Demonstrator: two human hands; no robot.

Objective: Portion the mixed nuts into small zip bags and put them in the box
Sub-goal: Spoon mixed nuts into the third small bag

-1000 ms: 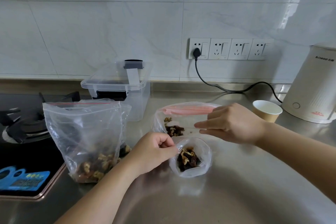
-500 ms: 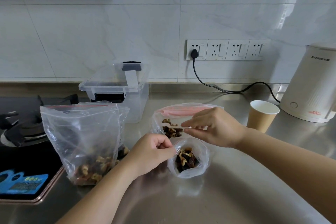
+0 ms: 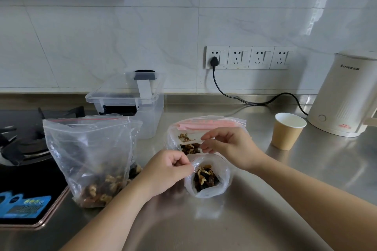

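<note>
A small zip bag point(image 3: 207, 189) stands open on the steel counter with a portion of mixed nuts inside. My left hand point(image 3: 167, 171) pinches its left rim. My right hand point(image 3: 230, 146) pinches a thin clear plastic edge just behind the mouth, which looks like the bag's far rim. Right behind stands another zip bag point(image 3: 204, 126) with a pink zip strip and some nuts in it. The large bag of mixed nuts point(image 3: 89, 159) stands open at the left. The clear plastic box point(image 3: 151, 114) sits behind it with its lid resting on top.
A paper cup point(image 3: 285, 134) stands to the right, with a white kettle point(image 3: 344, 96) and its black cord point(image 3: 255, 102) behind. A black gas hob point(image 3: 22, 149) fills the left edge. Bare steel counter point(image 3: 285, 199) lies in front.
My right hand has drawn left and back from the pink-strip bag to the small bag's mouth, and its fingers have pinched together. My left hand has kept its hold.
</note>
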